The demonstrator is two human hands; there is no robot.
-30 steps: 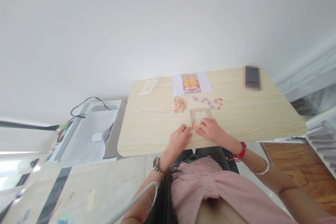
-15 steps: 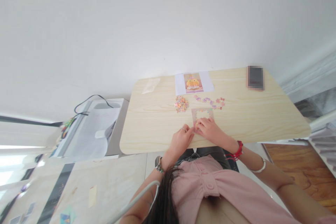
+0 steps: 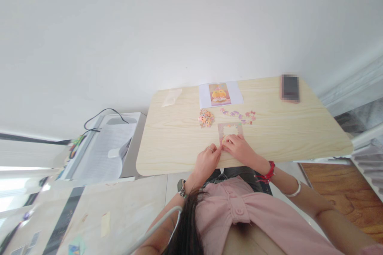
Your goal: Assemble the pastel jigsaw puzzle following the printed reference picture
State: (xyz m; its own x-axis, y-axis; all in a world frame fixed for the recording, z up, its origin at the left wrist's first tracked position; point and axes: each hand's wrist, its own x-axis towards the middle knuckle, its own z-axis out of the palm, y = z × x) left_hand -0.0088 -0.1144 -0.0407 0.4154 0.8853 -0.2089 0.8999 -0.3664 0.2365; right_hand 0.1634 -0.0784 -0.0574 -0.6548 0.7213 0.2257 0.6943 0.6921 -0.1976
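My left hand [image 3: 206, 160] and right hand [image 3: 239, 148] meet over the near edge of the puzzle frame [image 3: 230, 131] on the bench [image 3: 176, 143]; their fingers are curled close at its lower corner, but I cannot tell whether either pinches a piece. Beyond the frame lie a heap of loose pieces [image 3: 206, 118], a row of purple pieces [image 3: 238, 114] and the reference picture [image 3: 220, 94]. A phone [image 3: 289, 87] sits at the far right corner, a clear bag [image 3: 171, 97] far left; nothing obstructs my hands.
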